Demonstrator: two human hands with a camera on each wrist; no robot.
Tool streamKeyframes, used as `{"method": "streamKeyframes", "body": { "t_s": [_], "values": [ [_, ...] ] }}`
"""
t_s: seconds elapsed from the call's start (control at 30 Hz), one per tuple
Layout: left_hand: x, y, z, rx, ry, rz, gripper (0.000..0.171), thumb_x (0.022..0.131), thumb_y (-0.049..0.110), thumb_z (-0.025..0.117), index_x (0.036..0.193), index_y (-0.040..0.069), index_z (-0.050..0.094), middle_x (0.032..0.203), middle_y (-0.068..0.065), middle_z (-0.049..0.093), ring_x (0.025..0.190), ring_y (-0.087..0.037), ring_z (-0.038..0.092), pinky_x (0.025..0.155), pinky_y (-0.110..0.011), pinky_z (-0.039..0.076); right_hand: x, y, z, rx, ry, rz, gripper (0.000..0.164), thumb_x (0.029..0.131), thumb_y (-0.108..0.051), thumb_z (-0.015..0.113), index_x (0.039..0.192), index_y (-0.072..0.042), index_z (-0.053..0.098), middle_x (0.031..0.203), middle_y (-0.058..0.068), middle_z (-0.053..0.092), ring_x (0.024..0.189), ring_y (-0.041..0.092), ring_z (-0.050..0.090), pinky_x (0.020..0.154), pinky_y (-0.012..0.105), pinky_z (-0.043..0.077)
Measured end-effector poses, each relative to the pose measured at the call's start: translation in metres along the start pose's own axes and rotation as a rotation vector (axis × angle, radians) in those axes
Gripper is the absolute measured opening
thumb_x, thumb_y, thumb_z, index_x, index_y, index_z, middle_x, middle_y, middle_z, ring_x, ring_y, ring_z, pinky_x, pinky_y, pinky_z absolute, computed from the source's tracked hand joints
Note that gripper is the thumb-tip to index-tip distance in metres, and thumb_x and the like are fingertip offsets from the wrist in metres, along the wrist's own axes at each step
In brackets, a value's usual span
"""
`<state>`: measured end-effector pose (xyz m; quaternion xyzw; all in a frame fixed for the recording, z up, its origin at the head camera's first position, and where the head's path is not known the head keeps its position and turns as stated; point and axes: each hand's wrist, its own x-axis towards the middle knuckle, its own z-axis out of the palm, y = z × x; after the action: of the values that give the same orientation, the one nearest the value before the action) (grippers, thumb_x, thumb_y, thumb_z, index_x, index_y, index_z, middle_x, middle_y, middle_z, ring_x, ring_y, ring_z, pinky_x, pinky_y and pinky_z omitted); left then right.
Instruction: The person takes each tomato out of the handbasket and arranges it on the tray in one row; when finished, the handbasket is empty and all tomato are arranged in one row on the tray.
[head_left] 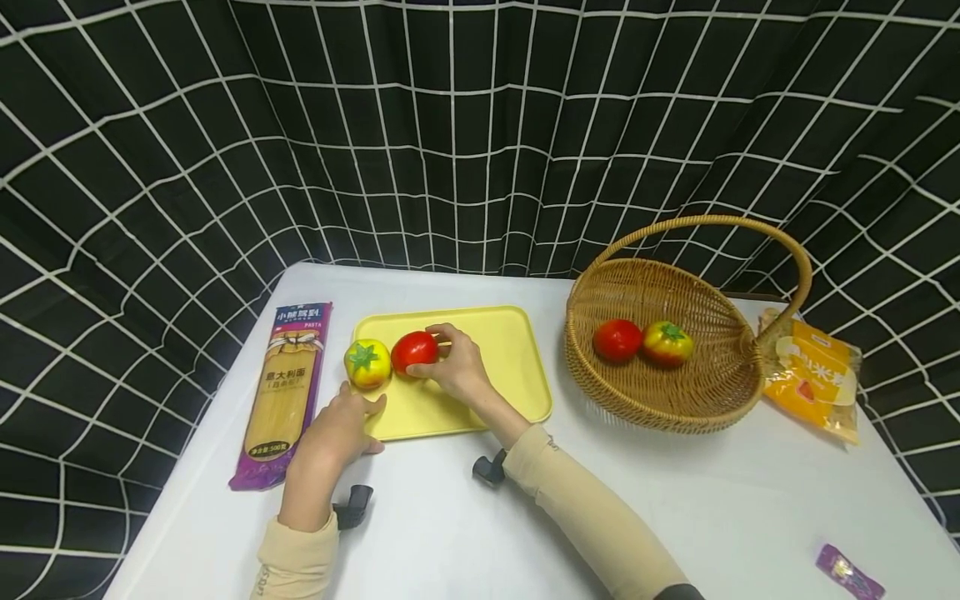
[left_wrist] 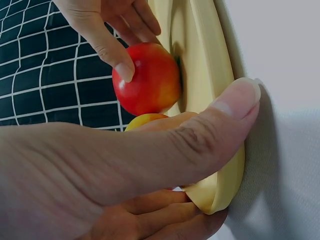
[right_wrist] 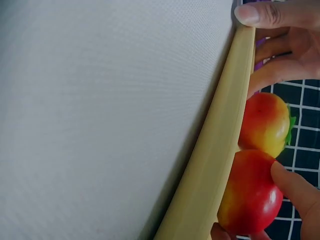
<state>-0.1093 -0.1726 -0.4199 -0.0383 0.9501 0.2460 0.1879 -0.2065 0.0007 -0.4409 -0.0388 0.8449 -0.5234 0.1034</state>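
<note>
On the yellow tray (head_left: 487, 392), a red toy tomato (head_left: 414, 353) sits toward the left, and my right hand (head_left: 459, 367) grips it with the thumb on one side and fingers on the other. Right beside it is a yellow-and-red toy tomato (head_left: 367, 364) with a green leafy top. My left hand (head_left: 333, 429) holds the tray's near left corner. In the left wrist view, its thumb (left_wrist: 200, 135) lies along the tray's outer wall, and the other fingers reach round the corner. The right wrist view shows both tomatoes touching behind the tray rim.
A wicker basket (head_left: 720, 400) with a tall handle stands to the right, holding a red tomato (head_left: 617, 341) and a red-yellow one (head_left: 667, 344). An orange snack bag (head_left: 813, 379) lies beyond it. Pasta in a purple pack (head_left: 285, 383) lies left; a small purple packet (head_left: 850, 572) lies near right.
</note>
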Motion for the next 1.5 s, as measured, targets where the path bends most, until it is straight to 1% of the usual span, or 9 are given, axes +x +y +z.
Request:
{"method": "streamKeyframes", "body": {
  "t_s": [0.17,0.3,0.57,0.77,0.93,1.03,1.23,1.4,1.5],
  "values": [
    [0.000,0.000,0.001,0.002,-0.003,-0.003,0.074,0.086,0.006,0.086,0.153,0.008,0.054,0.167,-0.042,0.017,0.147,-0.063,0.036,0.112,-0.072,0.044,0.000,0.001,-0.002,-0.004,-0.018,0.014,0.071,0.083,-0.013,0.091,0.147,-0.013,0.059,0.145,0.016,0.064,0.133,0.036,0.065,0.112,0.049,0.056],
    [0.001,0.000,0.000,0.015,0.000,0.004,0.073,0.086,0.006,0.087,0.153,0.007,0.055,0.166,-0.043,0.018,0.145,-0.064,0.039,0.110,-0.073,0.046,-0.001,0.001,-0.007,-0.017,-0.027,0.012,0.076,0.082,-0.015,0.093,0.149,-0.013,0.058,0.152,0.016,0.060,0.138,0.036,0.062,0.114,0.049,0.054],
    [0.002,0.000,0.000,0.038,0.007,0.015,0.074,0.084,0.008,0.088,0.151,0.007,0.057,0.163,-0.045,0.021,0.141,-0.066,0.042,0.109,-0.073,0.046,-0.010,-0.005,-0.032,-0.081,0.015,-0.015,0.080,0.079,-0.018,0.095,0.149,-0.016,0.058,0.155,0.013,0.058,0.142,0.034,0.058,0.113,0.050,0.054],
    [0.001,0.001,0.001,0.039,0.006,0.017,0.074,0.084,0.007,0.088,0.151,0.007,0.057,0.163,-0.046,0.020,0.142,-0.066,0.041,0.110,-0.073,0.045,-0.029,-0.014,-0.071,-0.094,0.064,-0.078,0.079,0.080,-0.020,0.095,0.150,-0.017,0.059,0.157,0.007,0.057,0.145,0.033,0.054,0.117,0.051,0.049],
    [0.002,0.001,0.001,0.039,0.006,0.023,0.074,0.084,0.008,0.088,0.152,0.007,0.056,0.163,-0.046,0.020,0.143,-0.066,0.040,0.110,-0.073,0.045,-0.048,-0.021,-0.114,-0.088,0.088,-0.160,0.079,0.081,-0.019,0.093,0.151,-0.014,0.056,0.158,0.010,0.055,0.146,0.034,0.052,0.123,0.050,0.044],
    [0.002,0.000,0.001,0.035,0.004,0.028,0.075,0.085,0.007,0.087,0.152,0.005,0.055,0.164,-0.045,0.020,0.144,-0.065,0.038,0.111,-0.073,0.044,-0.058,-0.021,-0.140,-0.085,0.109,-0.201,0.078,0.082,-0.016,0.093,0.151,-0.012,0.056,0.157,0.011,0.056,0.145,0.033,0.053,0.123,0.049,0.045],
    [0.001,0.000,0.000,0.024,-0.002,0.019,0.074,0.085,0.007,0.088,0.152,0.005,0.056,0.164,-0.045,0.019,0.145,-0.065,0.038,0.111,-0.074,0.044,-0.077,-0.017,-0.183,-0.094,0.158,-0.221,0.074,0.084,-0.016,0.091,0.150,-0.013,0.057,0.151,0.011,0.060,0.140,0.034,0.055,0.120,0.050,0.047],
    [0.001,0.000,0.000,0.012,-0.011,0.004,0.074,0.084,0.007,0.088,0.152,0.006,0.056,0.163,-0.047,0.017,0.142,-0.067,0.040,0.110,-0.075,0.045,-0.087,-0.012,-0.209,-0.138,0.214,-0.234,0.071,0.085,-0.018,0.090,0.147,-0.008,0.058,0.147,0.015,0.062,0.138,0.033,0.056,0.119,0.049,0.046],
    [0.001,0.001,0.001,0.008,-0.014,0.004,0.074,0.085,0.006,0.087,0.152,0.006,0.055,0.163,-0.047,0.017,0.142,-0.067,0.040,0.110,-0.075,0.045,-0.090,-0.008,-0.222,-0.149,0.241,-0.201,0.072,0.085,-0.023,0.091,0.148,-0.009,0.058,0.147,0.015,0.062,0.138,0.033,0.057,0.116,0.048,0.047]
  ]
}}
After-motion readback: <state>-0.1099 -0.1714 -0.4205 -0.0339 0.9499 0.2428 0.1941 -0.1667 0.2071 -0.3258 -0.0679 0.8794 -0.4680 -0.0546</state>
